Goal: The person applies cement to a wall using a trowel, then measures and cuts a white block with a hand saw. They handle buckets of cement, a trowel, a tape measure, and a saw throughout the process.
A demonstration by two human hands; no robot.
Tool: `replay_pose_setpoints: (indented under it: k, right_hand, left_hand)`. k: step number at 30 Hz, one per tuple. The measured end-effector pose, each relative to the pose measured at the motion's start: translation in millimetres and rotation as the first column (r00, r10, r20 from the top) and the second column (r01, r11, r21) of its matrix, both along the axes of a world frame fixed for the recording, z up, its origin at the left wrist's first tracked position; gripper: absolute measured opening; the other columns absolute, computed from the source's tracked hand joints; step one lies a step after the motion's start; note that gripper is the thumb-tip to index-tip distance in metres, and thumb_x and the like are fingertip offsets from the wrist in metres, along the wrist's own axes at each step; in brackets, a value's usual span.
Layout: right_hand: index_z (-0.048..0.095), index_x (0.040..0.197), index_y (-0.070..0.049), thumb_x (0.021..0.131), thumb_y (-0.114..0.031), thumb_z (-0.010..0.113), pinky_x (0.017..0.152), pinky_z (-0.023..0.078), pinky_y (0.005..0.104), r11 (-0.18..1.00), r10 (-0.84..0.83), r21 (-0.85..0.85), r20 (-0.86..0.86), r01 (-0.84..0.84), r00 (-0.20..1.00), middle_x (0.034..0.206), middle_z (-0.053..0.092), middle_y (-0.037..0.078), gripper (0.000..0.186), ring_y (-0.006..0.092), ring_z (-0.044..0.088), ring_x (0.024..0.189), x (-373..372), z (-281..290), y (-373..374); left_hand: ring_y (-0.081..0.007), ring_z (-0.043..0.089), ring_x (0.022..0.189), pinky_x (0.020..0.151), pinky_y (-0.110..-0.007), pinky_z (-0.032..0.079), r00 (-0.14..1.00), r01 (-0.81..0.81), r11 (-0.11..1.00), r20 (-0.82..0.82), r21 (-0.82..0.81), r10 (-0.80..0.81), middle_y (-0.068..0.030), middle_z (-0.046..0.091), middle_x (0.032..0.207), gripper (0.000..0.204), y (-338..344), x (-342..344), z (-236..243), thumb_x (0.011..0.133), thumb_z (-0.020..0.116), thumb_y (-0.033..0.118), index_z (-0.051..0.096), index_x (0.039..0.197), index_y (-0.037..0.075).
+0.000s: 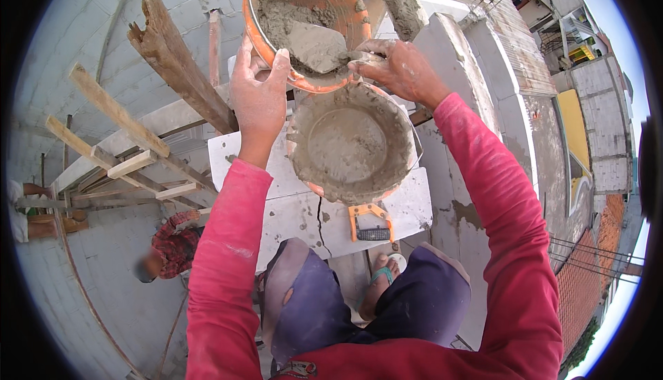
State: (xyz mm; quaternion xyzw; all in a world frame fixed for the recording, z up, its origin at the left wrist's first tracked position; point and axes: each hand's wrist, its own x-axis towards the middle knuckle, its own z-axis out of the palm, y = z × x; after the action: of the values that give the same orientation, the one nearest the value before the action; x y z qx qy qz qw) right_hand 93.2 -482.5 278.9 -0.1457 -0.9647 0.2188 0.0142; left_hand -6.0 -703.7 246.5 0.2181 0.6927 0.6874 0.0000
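Note:
My left hand (261, 93) grips the near left rim of a tilted orange bucket (253, 28), thumb toward its mouth. Grey wet mortar (276, 24) coats the inside of this bucket. In my right hand (400, 69) is the handle of a trowel (316, 43), its blade smeared with mortar and lying inside the bucket. Just below stands a second bucket (298, 162), its wall and floor caked with mortar. Both hands are dusty, and my fingers are closed.
The second bucket stands on pale blocks (283, 218), one cracked, beside an orange tool handle (371, 222). Wooden planks (117, 107) and a rough board (181, 62) rise at left. A person in a checked shirt (176, 242) is lower down. A block wall (483, 83) runs along the right.

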Motion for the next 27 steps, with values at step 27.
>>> replay_pose_setpoints:
  k: [27]
  right_hand:
    - [0.070, 0.113, 0.002, 0.102, -0.038, 0.063, 0.064, 0.053, 0.0327, 0.448, -0.664, -0.475, 0.390, 0.757, 0.638, 0.076, 0.066, 0.007, 0.042, 0.0183, 0.065, 0.068, 236, -166, 85]
  left_hand:
    - [-0.0238, 0.061, 0.105, 0.106, -0.047, 0.052, 0.912, -0.097, 0.964, 0.409, 0.246, -0.013, -0.0083, 0.052, 0.114, 0.045, -18, -86, -74, 0.098, 0.068, 0.014, 0.047, 0.135, 0.001]
